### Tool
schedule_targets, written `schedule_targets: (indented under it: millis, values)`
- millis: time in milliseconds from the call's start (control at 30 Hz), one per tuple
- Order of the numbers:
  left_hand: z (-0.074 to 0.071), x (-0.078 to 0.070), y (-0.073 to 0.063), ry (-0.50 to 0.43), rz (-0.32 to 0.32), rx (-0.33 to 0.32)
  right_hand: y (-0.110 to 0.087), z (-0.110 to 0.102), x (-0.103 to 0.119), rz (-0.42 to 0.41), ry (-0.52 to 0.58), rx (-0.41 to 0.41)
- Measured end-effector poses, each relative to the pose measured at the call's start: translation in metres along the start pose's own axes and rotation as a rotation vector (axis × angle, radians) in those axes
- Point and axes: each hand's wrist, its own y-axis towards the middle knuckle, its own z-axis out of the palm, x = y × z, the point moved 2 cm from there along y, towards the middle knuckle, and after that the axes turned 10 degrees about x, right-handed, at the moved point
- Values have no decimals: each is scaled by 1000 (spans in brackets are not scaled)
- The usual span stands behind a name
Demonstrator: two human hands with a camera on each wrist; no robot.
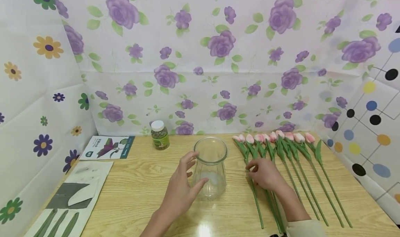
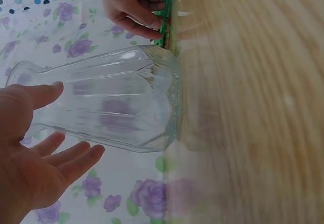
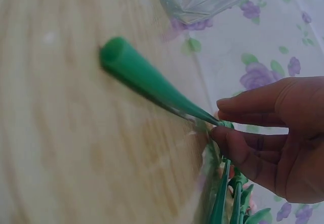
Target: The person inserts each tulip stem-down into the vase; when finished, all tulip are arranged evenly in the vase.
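Observation:
A clear glass vase (image 1: 216,176) stands upright on the wooden table, its ribbed body flaring toward the base in the left wrist view. My left hand (image 1: 181,192) is at the vase's left side, thumb and fingers spread and fairly straight around its neck; firm contact cannot be made out. To the right, several pink artificial tulips (image 1: 309,138) lie in a row, heads toward the back. My right hand (image 1: 265,174) pinches the green stem of the leftmost tulip (image 3: 152,85) between thumb and fingers, just below its leaves. Other stems pass under that hand.
A small jar (image 1: 160,138) with a white lid stands behind and left of the vase. A printed booklet (image 1: 107,147) and a long patterned sheet (image 1: 78,192) lie along the left edge. Flowered cloth (image 1: 193,98) walls the back.

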Motion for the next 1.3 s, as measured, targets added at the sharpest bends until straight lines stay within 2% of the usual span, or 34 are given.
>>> schedule_targets:
  millis: [200,500,667,900,1167,1300]
  values:
    - [3,4,0,-5,14,-13,1,4,0,28,-2,19]
    - [4,6,-1,1,8,-2,-1,6,1,13,-50,12]
    - [3,7,0,8,38,7,0,6,0,21,-88,14]
    - [1,9,0,5,65,5,4,6,3,-9,-137,39]
    - [1,11,-1,10,87,9,5,5,7,-45,-133,63]
    - [1,12,0,17,94,3,5,5,8,-57,-70,89]
